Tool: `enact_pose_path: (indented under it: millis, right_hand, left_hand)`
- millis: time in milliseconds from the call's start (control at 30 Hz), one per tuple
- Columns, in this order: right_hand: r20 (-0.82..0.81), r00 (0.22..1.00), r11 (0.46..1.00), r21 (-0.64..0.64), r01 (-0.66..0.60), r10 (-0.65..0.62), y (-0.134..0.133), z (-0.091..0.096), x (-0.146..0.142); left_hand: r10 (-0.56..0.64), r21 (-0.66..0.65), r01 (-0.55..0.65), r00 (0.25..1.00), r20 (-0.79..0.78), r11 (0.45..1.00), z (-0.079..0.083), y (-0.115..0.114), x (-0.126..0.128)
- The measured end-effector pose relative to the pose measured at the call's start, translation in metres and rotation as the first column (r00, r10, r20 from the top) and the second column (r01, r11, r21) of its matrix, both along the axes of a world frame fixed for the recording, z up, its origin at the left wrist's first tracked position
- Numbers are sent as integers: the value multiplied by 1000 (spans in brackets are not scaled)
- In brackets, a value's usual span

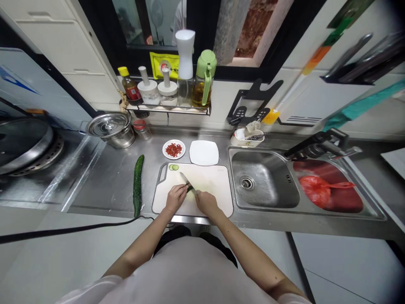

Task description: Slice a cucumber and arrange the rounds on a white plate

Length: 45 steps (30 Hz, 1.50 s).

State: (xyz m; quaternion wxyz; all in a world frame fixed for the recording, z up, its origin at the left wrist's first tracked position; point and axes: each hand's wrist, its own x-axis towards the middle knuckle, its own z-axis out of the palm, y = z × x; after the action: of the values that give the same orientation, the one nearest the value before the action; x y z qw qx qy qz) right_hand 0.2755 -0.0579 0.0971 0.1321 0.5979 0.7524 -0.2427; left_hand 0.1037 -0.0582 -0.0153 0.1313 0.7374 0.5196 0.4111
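A kitchen knife [184, 177] is in my right hand [206, 203], its fingers wrapped round the handle. The blade points up and left across the white cutting board [221, 185]. My left hand [176, 197] is closed on a short dark green piece of cucumber [190, 187], right beside the blade. Most of that piece is hidden by the fingers and knife. Pale green cucumber slices [174, 167] lie at the board's top left. A whole cucumber [138, 185] rests on the steel counter to the left of the board.
Behind the board stand a plate of chopped red pieces [174, 149] and a white square plate [204, 153]. A sink [265, 179] adjoins on the right, with a red bag [315, 191] in its second basin. A lidded pot [111, 128] and a seasoning rack [177, 109] are behind.
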Motion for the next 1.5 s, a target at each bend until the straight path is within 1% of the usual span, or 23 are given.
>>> enact_pose_path:
  millis: [167, 400, 567, 767, 967, 1233, 1500]
  right_hand:
    - [-2, 1000, 1000, 5, -4, 4, -4, -4, 6]
    - [-24, 1000, 1000, -3, -17, 17, 6, -7, -1]
    - [-8, 1000, 1000, -10, -12, 12, 3, -7, 2]
    - [-11, 1000, 999, -37, -15, 15, 10, -6, -3]
    - [-12, 1000, 1000, -13, -9, 9, 3, -11, 1]
    - [-34, 999, 1000, -23, -14, 13, 8, -19, -4]
    - [-23, 1000, 999, -50, -12, 10, 9, -17, -6]
  left_hand:
    - [8, 24, -8, 1000, -2, 1000, 0, -1, 1]
    - [-3, 41, 3, 1000, -2, 999, 0, -2, 1]
    - [-8, 36, 8, 1000, 3, 999, -4, -1, 1]
    - [-6, 37, 6, 1000, -2, 999, -7, -1, 0]
    - [-10, 39, 10, 1000, 2, 999, -6, -1, 1]
    - [-11, 26, 11, 1000, -4, 1000, -5, -2, 1]
    - [-5, 23, 5, 1000, -8, 1000, -7, -2, 2]
